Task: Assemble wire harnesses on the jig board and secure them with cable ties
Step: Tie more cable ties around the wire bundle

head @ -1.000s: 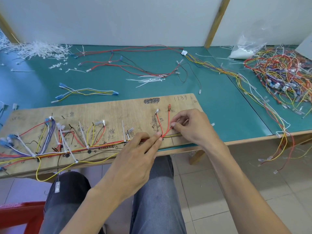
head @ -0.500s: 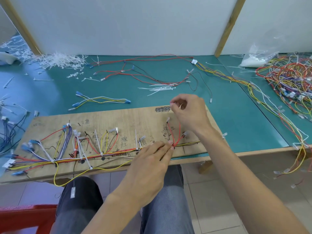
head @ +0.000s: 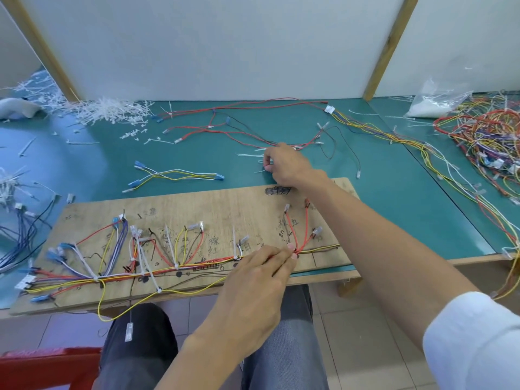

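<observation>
A wooden jig board (head: 225, 204) lies across the near edge of the green table. A multicoloured wire harness (head: 168, 270) runs along its lower edge, bound in places by white cable ties. My left hand (head: 261, 280) pinches the bundle where several red branch wires (head: 298, 235) fork upward. My right hand (head: 284, 164) is beyond the board's far edge, fingers curled over a small pile of loose white cable ties (head: 250, 156); I cannot see whether it holds one.
Loose red and black wires (head: 230, 130) and a short blue-tipped lead set (head: 174, 175) lie behind the board. A heap of tie offcuts (head: 107, 111) sits far left, a tangled wire pile (head: 484, 139) and a plastic bag (head: 433, 102) far right.
My right hand has left the harness fork and moved away over the board's far edge to the loose cable ties. My left hand has kept its pinch on the bundle.
</observation>
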